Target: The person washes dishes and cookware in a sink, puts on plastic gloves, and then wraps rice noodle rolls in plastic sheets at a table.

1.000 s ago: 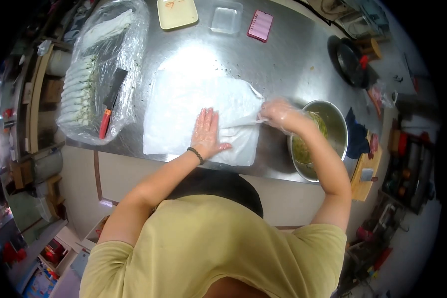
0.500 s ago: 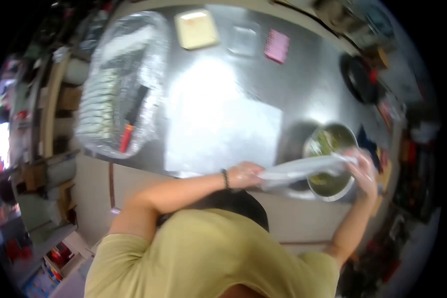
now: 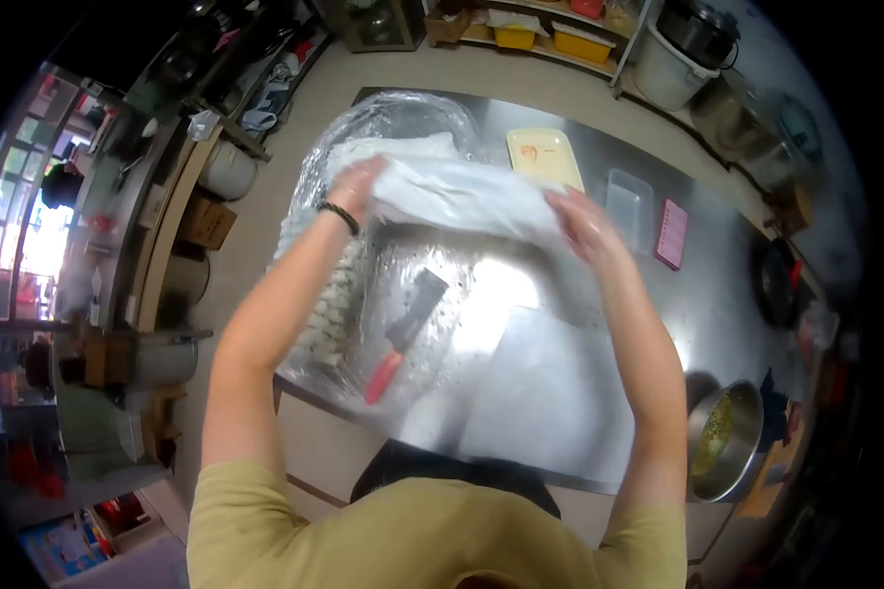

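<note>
A thin, soft white sheet (image 3: 471,201) hangs stretched between my two hands over the far part of the work table. My left hand (image 3: 357,187) grips its left end, close over the plastic-lined tray (image 3: 442,108); my right hand (image 3: 581,221) holds the right end, slightly blurred. Beneath the sheet, inside the tray, lies a folded white stack (image 3: 388,147). Pale rolls (image 3: 324,304) line the tray's left side. A broad-bladed knife with a red handle (image 3: 384,378) rests on the clear plastic nearer to me.
Another white sheet (image 3: 545,393) lies flat on the steel table (image 3: 589,324). To the right stands a metal bowl (image 3: 746,461) with green filling. A cream tray (image 3: 550,147), a clear plastic container (image 3: 629,201) and a pink object (image 3: 671,236) sit at the back.
Both hands have moved from beside the bowl, forward and left to over the tray. The gathered white sheet is now spread wider between them. The view has shifted too.
</note>
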The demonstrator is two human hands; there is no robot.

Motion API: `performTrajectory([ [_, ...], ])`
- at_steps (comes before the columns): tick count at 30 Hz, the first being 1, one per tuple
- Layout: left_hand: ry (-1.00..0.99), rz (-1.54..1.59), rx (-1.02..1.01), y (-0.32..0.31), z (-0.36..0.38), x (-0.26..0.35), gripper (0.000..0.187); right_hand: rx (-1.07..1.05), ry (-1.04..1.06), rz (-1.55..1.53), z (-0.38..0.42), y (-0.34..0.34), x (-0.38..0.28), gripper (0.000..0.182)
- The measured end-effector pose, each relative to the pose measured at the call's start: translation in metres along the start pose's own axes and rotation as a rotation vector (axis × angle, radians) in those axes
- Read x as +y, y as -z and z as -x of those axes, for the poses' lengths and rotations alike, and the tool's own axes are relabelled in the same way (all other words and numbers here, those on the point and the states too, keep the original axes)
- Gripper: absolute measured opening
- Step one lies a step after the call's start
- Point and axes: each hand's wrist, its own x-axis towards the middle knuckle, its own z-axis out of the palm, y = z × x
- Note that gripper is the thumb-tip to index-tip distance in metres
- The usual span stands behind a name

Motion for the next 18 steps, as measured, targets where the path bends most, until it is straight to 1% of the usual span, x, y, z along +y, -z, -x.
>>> performTrajectory([
  [1,-0.062,-0.052,0.036,0.019,-0.020,0.017,0.035,-0.104,0.060,-0.061,-0.033,-0.022,-0.004,0.050],
  [2,-0.124,-0.104,0.073,0.034,-0.038,0.034,0.037,-0.101,0.085,-0.130,-0.063,-0.049,-0.007,0.039],
  [3,-0.122,-0.105,0.068,0.046,-0.054,0.048,0.037,-0.054,0.106,-0.027,-0.093,-0.066,-0.010,0.039],
  [5,-0.183,-0.266,0.254,0.069,-0.083,0.067,0.040,-0.020,0.089,-0.026,-0.137,-0.100,-0.018,0.040],
  [7,-0.179,-0.292,0.205,0.101,-0.113,0.066,0.042,0.019,0.067,-0.023,-0.169,-0.120,-0.016,0.042],
  [8,-0.181,-0.312,0.162,0.118,-0.128,0.062,0.045,-0.017,0.058,0.005,-0.181,-0.128,-0.012,0.039],
  [9,-0.078,-0.475,0.371,0.133,-0.144,0.051,0.061,-0.053,0.047,0.035,-0.193,-0.130,-0.004,0.036],
  [10,-0.062,-0.474,0.362,0.150,-0.152,0.038,0.061,-0.042,0.032,0.038,-0.211,-0.125,0.014,0.036],
  [12,-0.083,-0.896,0.609,0.175,-0.160,0.016,0.071,0.217,0.182,0.350,-0.241,-0.106,0.051,0.032],
  [13,-0.043,-1.100,0.529,0.141,-0.110,0.038,0.075,0.220,0.169,0.359,-0.227,-0.102,0.051,0.032],
  [15,-0.065,-1.082,0.649,0.153,-0.108,0.029,0.067,0.165,0.138,0.244,-0.165,-0.091,0.038,0.033],
  [16,-0.229,-1.071,0.616,0.206,-0.147,0.003,0.062,0.183,0.108,0.250,-0.148,-0.083,0.035,0.033],
  [17,-0.387,-1.053,0.567,0.247,-0.183,-0.035,0.059,0.178,0.109,0.229,-0.129,-0.072,0.038,0.034],
  [18,-0.452,-1.024,0.538,0.219,-0.161,-0.035,0.056,0.184,0.109,0.208,-0.110,-0.056,0.047,0.035],
])
